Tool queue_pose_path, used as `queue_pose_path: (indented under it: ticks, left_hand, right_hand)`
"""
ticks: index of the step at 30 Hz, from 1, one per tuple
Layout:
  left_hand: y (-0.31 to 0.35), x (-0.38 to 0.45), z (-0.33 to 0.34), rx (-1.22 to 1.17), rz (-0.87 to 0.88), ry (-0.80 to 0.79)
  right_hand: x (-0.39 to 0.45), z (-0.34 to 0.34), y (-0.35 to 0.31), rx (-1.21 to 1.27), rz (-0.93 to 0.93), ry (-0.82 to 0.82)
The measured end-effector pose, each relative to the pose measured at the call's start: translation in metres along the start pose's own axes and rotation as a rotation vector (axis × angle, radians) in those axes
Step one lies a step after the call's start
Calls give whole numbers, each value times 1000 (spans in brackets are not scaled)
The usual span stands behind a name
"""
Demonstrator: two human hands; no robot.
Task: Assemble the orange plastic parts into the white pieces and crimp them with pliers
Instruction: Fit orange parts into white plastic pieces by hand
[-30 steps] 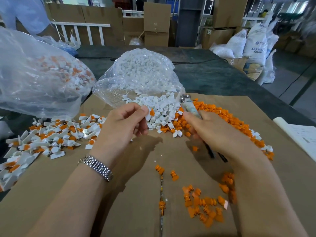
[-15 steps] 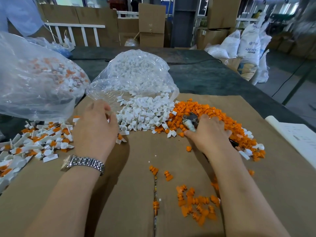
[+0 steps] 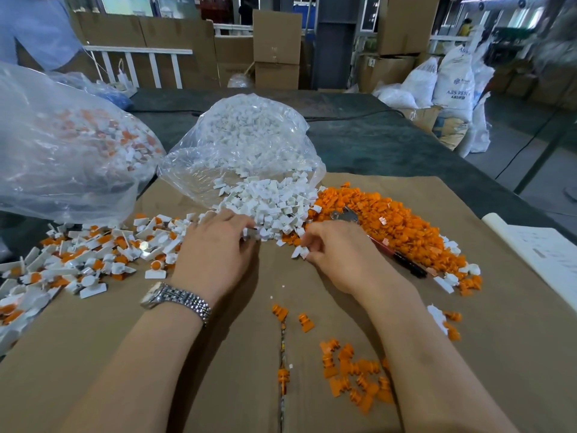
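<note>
Left hand [image 3: 215, 254] flat, fingertips touching white pile [image 3: 268, 207]. Right hand [image 3: 337, 254] pinching one white piece [image 3: 300, 252]. Pliers [image 3: 374, 239] lying on orange pile [image 3: 390, 223]. Clear bag [image 3: 249, 142] holding white pieces.

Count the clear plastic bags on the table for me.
2. One large bag at far left holds mixed white and orange parts; one bag at centre, behind the hands, spills white pieces onto the cardboard. Others may lie out of view.
</note>
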State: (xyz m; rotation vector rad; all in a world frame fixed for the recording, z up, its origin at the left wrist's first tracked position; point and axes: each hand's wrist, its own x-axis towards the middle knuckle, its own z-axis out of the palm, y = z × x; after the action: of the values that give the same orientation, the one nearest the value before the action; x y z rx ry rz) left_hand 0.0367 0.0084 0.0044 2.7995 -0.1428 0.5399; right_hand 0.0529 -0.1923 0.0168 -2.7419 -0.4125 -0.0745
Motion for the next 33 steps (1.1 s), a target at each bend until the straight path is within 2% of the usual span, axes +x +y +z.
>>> queue_pose_path:
  ticks: [5, 9, 13, 18, 20, 23, 26, 30, 33]
  left_hand:
    - [4, -6, 3, -4, 67, -49]
    - [14, -9, -2, -167, 81, 1]
    - [31, -12, 1, -19, 132, -184]
    - [32, -11, 3, -47, 127, -151]
    - [29, -12, 1, -211, 26, -123]
    - [28, -11, -8, -727, -195, -163]
    - [29, -10, -17, -1140, -314, -228]
    - [33, -9, -24, -1454, -414, -295]
    - [35, -8, -26, -1583, -474, -313]
  right_hand:
    - [-1, 3, -6, 2, -42, -62]
    - [0, 2, 0, 53, 48, -30]
    - [-1, 1, -2, 5, 35, -27]
    - [-2, 0, -1, 38, 61, 70]
    - [0, -1, -1, 99, 76, 115]
    - [0, -8, -2, 283, 133, 208]
    - [-2, -12, -4, 523, 136, 233]
    - [-3, -16, -6, 908, 143, 182]
    - [-4, -19, -6, 1054, 141, 131]
